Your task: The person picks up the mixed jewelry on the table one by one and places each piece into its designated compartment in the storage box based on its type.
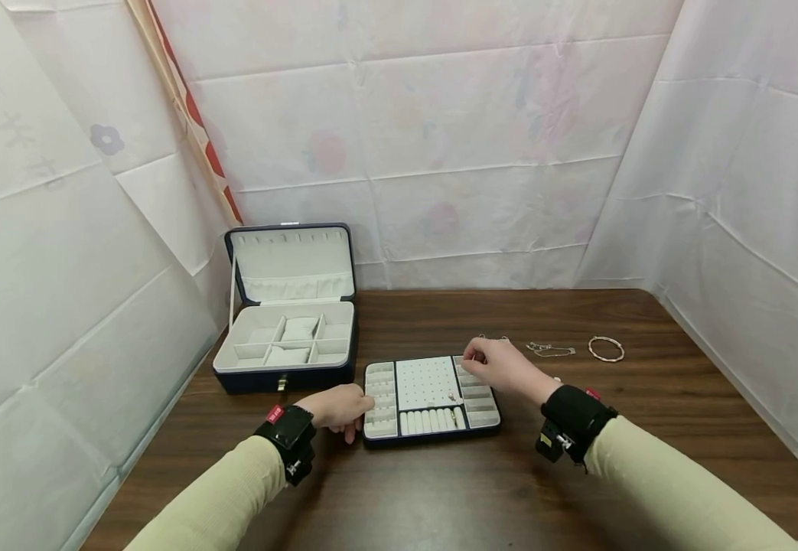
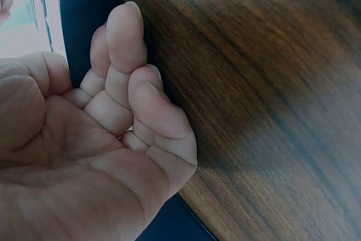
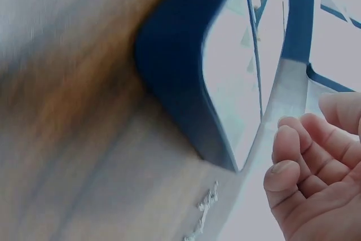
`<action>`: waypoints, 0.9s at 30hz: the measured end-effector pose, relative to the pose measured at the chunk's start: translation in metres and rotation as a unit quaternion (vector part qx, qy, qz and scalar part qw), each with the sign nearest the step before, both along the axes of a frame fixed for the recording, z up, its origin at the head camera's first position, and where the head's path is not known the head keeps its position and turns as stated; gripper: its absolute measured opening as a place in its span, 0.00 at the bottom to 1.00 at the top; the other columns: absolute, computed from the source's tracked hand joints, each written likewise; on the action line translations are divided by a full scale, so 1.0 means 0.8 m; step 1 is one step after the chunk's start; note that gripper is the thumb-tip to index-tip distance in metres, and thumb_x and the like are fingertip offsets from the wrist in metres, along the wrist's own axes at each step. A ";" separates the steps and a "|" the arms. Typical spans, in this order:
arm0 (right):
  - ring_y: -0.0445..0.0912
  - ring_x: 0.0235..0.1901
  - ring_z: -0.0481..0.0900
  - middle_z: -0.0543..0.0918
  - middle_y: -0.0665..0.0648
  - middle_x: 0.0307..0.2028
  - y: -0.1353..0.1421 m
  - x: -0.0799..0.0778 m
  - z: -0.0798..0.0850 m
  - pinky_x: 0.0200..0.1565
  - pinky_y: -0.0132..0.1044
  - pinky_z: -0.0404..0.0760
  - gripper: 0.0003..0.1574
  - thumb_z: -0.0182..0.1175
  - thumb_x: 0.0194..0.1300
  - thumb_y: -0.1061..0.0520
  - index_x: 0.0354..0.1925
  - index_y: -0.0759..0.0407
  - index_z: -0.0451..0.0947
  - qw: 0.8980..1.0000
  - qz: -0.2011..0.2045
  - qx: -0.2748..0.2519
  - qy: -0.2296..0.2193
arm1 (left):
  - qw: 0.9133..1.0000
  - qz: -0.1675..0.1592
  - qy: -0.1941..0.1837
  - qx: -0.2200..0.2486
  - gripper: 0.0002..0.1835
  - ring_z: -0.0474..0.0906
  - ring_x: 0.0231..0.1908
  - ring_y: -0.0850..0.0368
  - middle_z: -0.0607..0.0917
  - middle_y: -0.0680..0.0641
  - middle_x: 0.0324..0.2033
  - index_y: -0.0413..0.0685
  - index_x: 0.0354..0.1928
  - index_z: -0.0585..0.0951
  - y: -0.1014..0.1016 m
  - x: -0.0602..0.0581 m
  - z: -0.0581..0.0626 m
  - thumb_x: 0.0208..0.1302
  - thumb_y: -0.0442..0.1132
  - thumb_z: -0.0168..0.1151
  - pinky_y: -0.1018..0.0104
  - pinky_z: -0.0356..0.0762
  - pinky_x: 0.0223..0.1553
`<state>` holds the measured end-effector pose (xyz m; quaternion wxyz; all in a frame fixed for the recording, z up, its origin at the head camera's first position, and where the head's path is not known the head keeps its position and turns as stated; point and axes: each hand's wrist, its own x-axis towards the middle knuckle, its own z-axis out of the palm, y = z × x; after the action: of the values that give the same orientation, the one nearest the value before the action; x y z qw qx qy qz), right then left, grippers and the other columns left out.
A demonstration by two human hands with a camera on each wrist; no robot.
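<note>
A navy jewelry tray [image 1: 431, 384] with white lining lies flat on the table, in front of me. At its left rim my left hand [image 1: 340, 405] holds the edge, the other fingers curled beside the outer wall; in the left wrist view this hand [image 2: 107, 122] overlaps the dark side wall. Over the upper right compartments is my right hand [image 1: 505, 367], thumb and fingers bent together and pointing down. The right wrist view shows its curled fingers [image 3: 304, 162] beyond the tray; I cannot tell whether they pinch something small. A small earring [image 1: 451, 396] sits on the perforated panel.
Behind the tray to the left stands an open navy jewelry box [image 1: 285, 376] with white compartments and small cushions. To the right on the wooden table [image 1: 440, 497] lie a thin chain [image 1: 550, 350] and a round bangle [image 1: 606, 350]. White sheets [image 1: 467, 153] hang around the table.
</note>
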<state>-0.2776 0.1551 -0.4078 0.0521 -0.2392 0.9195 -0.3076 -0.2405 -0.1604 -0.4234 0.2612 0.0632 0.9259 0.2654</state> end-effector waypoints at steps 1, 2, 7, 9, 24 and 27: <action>0.44 0.28 0.73 0.79 0.50 0.31 0.002 -0.001 0.002 0.41 0.44 0.71 0.06 0.56 0.77 0.56 0.45 0.56 0.79 1.000 -0.001 0.004 0.006 | 1.000 0.000 0.000 0.001 0.18 0.68 0.15 0.58 0.82 0.47 0.13 0.38 0.23 0.80 0.000 0.000 -0.001 0.67 0.38 0.48 0.70 0.62 0.19; 0.44 0.29 0.73 0.79 0.50 0.31 0.005 -0.002 0.003 0.41 0.44 0.71 0.06 0.56 0.76 0.57 0.45 0.56 0.79 1.000 -0.003 0.007 0.011 | 1.000 0.000 0.000 0.002 0.18 0.68 0.15 0.58 0.82 0.47 0.13 0.38 0.23 0.80 0.000 0.000 -0.001 0.67 0.38 0.48 0.70 0.62 0.19; 0.44 0.29 0.73 0.80 0.51 0.33 0.015 -0.008 0.008 0.36 0.41 0.73 0.05 0.58 0.75 0.57 0.44 0.57 0.79 0.999 -0.015 0.021 0.033 | 1.000 -0.001 -0.004 0.006 0.18 0.67 0.14 0.59 0.82 0.47 0.13 0.38 0.22 0.80 -0.001 -0.001 -0.004 0.67 0.38 0.48 0.70 0.61 0.18; 0.44 0.29 0.73 0.80 0.52 0.33 0.018 -0.010 0.010 0.36 0.41 0.73 0.06 0.58 0.75 0.57 0.45 0.57 0.79 0.999 -0.020 0.024 0.042 | 1.000 -0.001 -0.005 0.004 0.18 0.67 0.14 0.59 0.82 0.47 0.13 0.39 0.22 0.80 -0.001 -0.002 -0.003 0.68 0.38 0.48 0.70 0.61 0.18; 0.47 0.37 0.79 0.83 0.56 0.40 0.047 -0.029 0.021 0.40 0.45 0.77 0.14 0.60 0.73 0.59 0.53 0.64 0.80 0.995 -0.044 0.049 0.077 | 1.000 -0.003 0.000 -0.008 0.18 0.67 0.15 0.58 0.82 0.48 0.13 0.38 0.23 0.80 -0.001 -0.001 -0.001 0.68 0.39 0.48 0.70 0.62 0.19; 0.47 0.36 0.78 0.82 0.55 0.38 0.054 -0.033 0.023 0.40 0.44 0.76 0.13 0.60 0.73 0.60 0.53 0.63 0.80 0.994 -0.052 0.054 0.082 | 1.000 -0.002 -0.003 -0.005 0.18 0.67 0.15 0.59 0.82 0.47 0.13 0.38 0.23 0.81 -0.002 -0.001 -0.002 0.68 0.39 0.48 0.70 0.62 0.19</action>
<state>-0.3038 0.1986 -0.3897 -0.0268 -0.2124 0.9470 -0.2395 -0.2415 -0.1617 -0.4249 0.2643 0.0627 0.9265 0.2605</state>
